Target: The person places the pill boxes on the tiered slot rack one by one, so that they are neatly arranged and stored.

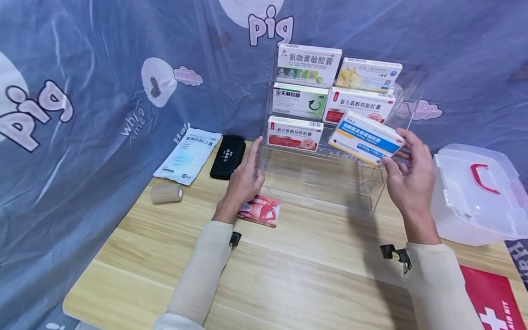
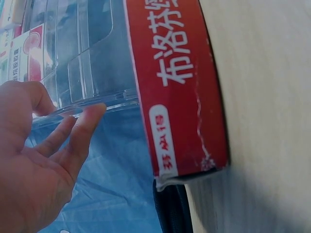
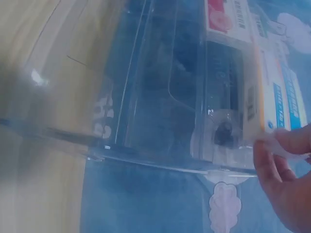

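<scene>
My right hand [image 1: 412, 178] pinches the right end of a white, blue and yellow medicine box [image 1: 367, 139], tilted in front of the lower tier of a clear stepped display rack [image 1: 321, 178]. In the right wrist view, thumb and fingers hold that box [image 3: 279, 97] by its end. My left hand [image 1: 245, 181] rests against the rack's left side with its fingers extended. Several other medicine boxes stand on the rack, among them a red and white one [image 1: 294, 134] at lower left. A red medicine box [image 1: 261, 211] lies on the table by my left wrist.
Left of the rack lie a mask packet [image 1: 189, 156], a black pouch [image 1: 228, 156] and a tan bandage roll [image 1: 166, 193]. At the right are a translucent lidded box [image 1: 474, 197] with a red handle and a red first-aid pouch [image 1: 491, 288]. A printed blue cloth [image 1: 103, 114] hangs behind.
</scene>
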Demonstrator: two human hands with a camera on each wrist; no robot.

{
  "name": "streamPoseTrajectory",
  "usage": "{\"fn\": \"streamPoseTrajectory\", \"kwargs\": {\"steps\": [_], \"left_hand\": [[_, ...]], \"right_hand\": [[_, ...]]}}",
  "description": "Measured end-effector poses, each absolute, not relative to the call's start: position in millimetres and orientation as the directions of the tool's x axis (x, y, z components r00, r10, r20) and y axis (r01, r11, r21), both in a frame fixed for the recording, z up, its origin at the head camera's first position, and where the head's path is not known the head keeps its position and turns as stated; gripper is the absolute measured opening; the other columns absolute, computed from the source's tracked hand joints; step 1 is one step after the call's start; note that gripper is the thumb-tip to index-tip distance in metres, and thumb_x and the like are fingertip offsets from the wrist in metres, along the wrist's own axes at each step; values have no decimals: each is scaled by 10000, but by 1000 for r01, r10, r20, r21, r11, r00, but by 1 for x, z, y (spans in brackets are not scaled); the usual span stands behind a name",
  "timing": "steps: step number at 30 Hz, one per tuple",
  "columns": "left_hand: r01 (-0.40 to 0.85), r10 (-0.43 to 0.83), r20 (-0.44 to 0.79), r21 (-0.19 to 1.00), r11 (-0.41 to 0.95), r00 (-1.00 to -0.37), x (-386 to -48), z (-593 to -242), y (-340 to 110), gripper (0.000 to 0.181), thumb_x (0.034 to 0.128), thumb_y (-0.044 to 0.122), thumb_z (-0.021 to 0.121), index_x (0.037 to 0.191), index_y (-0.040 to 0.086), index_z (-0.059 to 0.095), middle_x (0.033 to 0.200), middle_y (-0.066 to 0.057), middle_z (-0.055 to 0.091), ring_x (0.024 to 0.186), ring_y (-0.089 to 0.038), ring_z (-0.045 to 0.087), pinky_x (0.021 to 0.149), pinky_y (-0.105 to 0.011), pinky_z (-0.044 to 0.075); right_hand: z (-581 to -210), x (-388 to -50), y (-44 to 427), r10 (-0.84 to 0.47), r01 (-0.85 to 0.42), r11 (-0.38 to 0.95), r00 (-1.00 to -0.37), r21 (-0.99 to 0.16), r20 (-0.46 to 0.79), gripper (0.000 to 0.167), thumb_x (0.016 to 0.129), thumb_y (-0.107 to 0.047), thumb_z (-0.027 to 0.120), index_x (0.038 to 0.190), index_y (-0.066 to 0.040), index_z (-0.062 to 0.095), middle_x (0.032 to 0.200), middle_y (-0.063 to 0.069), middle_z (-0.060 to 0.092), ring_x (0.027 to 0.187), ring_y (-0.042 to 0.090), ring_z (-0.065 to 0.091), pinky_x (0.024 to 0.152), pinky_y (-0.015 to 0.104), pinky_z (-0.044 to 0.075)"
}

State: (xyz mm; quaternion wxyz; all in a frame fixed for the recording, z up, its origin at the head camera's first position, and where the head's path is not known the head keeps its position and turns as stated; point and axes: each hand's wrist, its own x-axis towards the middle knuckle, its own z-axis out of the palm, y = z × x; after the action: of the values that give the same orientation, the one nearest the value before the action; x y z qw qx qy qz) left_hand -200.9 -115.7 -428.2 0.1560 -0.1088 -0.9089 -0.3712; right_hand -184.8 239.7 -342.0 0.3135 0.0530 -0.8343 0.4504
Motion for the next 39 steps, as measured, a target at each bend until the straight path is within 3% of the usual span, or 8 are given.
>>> {"fn": "streamPoseTrajectory", "kwargs": {"steps": [10,13,16,18,21,26,30,39], "left_hand": [[323,89,365,651,687,-927,-202,-430,-116,978,954,-33,621,1724,342,150,1603,-121,534,1043,-355,686,778,-516,602],[327,92,368,650,686,-925,-202,-430,-116,972,956,-27,623,1725,339,153,1590,-129,546,1046,-356,692,789,-520,608],[329,94,369,648,688,-925,-202,-430,-116,971,957,-28,623,1726,333,153,1590,-130,546,1032,-353,687,788,-515,607],[328,94,369,647,688,-925,-203,-431,-116,969,957,-30,622,1726,330,155,1598,-128,542,1032,-350,686,787,-512,606],[331,97,371,646,688,-924,-203,-431,-117,964,958,-29,622,1726,326,159,1610,-125,536,1043,-348,692,788,-509,606],[331,88,378,649,685,-922,-202,-431,-118,975,948,-40,628,1724,325,165,1608,-132,537,1058,-353,705,770,-510,604],[332,88,376,657,677,-922,-202,-430,-118,978,948,-47,622,1724,333,165,1619,-132,526,1069,-362,704,766,-507,601],[335,94,373,661,672,-923,-201,-430,-118,979,954,-41,630,1725,337,162,1618,-130,525,1076,-356,699,782,-507,606]], "right_hand": [[-336,-205,228,135,-460,718,-645,-523,752,633,879,141,665,1432,-167,697,1111,-267,489,1066,-122,475,892,35,403],[-332,-209,230,105,-457,740,-647,-494,755,656,873,153,613,1438,-174,686,1129,41,646,1072,82,571,940,155,472],[-332,-213,231,37,-439,772,-690,-459,723,674,891,152,578,1475,-177,649,1256,328,592,1062,347,632,965,421,543],[-332,-215,230,5,-419,790,-725,-447,689,687,901,151,564,1498,-185,628,1277,343,589,1064,472,640,941,605,534],[-334,-216,229,-11,-379,811,-771,-445,637,698,910,143,585,1520,-195,608,1295,342,603,1102,541,642,968,703,503],[-338,-218,228,-57,-377,835,-783,-400,620,580,945,66,645,1495,-116,612,1301,348,623,1135,561,620,1001,717,464],[-341,-217,226,-56,-368,843,-785,-392,617,465,995,-11,659,1455,-80,642,1386,323,526,1167,533,629,968,710,516],[-343,-211,224,-85,-336,876,-813,-346,575,528,1031,-22,587,1552,-98,536,1430,319,422,1194,540,585,938,722,543]]}}
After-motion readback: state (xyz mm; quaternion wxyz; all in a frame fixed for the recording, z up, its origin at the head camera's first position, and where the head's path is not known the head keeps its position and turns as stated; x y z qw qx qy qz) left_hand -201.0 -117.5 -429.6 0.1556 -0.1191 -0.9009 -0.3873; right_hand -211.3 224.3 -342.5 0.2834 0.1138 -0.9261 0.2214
